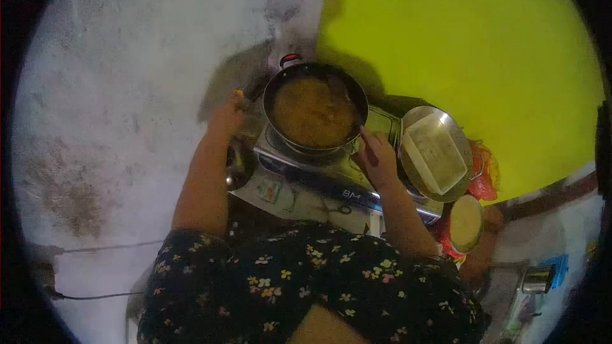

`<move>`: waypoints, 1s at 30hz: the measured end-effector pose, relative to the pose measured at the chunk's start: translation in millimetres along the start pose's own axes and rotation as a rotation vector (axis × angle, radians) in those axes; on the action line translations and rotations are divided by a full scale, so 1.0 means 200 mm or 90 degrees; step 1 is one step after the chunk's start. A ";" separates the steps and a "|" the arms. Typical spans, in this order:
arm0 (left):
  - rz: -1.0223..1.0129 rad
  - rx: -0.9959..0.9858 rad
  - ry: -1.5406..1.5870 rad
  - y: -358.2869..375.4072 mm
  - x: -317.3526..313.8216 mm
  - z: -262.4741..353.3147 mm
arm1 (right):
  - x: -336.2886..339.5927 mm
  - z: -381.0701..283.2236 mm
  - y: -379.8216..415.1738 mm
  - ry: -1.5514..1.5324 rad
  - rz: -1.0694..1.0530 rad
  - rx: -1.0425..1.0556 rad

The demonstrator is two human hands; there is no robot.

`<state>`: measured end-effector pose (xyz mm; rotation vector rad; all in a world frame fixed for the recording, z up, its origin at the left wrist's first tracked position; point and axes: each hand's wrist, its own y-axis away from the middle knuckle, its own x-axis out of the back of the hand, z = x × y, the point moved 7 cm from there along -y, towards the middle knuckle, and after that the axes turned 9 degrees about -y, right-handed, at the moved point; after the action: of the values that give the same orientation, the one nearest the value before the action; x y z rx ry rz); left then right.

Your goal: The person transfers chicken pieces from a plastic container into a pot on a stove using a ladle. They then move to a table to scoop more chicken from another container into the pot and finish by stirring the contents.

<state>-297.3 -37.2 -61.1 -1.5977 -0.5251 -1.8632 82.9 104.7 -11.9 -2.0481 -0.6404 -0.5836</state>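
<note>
Head view: the wok [278,129] is located at upper centre of the frame, seated on the stove [331,181], between the two hands. It lies to the right of the left hand [226,118] and to the upper left of the right hand [379,156]. The long handle [258,87] is directed leftward toward the left hand, which is nearer to it. The right fingers are bent at the wok's lower-right rim. Whether either hand's fingers are clamped cannot be told. The left fingertips are poorly resolved; the dark shape among the brownish contents [299,111] cannot be identified. The stove's top is partly hidden by the wok.
</note>
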 end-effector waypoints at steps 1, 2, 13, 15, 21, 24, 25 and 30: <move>-0.018 0.011 -0.006 -0.01 -0.01 -0.01 | 0.01 0.00 -0.01 0.000 0.004 -0.004; -0.036 0.023 -0.011 -0.01 -0.01 -0.01 | 0.04 -0.02 -0.03 -0.002 0.026 0.019; -0.020 0.022 0.009 0.07 0.14 0.08 | 0.08 0.09 -0.02 -0.132 0.147 -0.058; -0.029 0.027 0.022 0.06 0.12 0.07 | 0.07 0.10 -0.02 -0.144 0.132 -0.049; -0.045 0.016 -0.012 0.03 0.08 0.05 | 0.07 0.07 -0.04 -0.129 0.135 -0.033; -0.046 0.023 -0.004 0.04 0.09 0.06 | 0.04 0.16 0.00 -0.140 0.144 -0.042; -0.052 0.026 -0.015 0.06 0.12 0.08 | 0.03 0.19 0.01 -0.157 0.155 -0.036; 0.003 -0.005 0.007 0.03 0.07 0.05 | 0.06 0.24 0.03 -0.275 0.216 -0.111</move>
<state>-286.4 -38.6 -45.7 -1.5913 -0.5092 -1.8714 104.5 145.1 -31.9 -2.4043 -0.4790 0.0058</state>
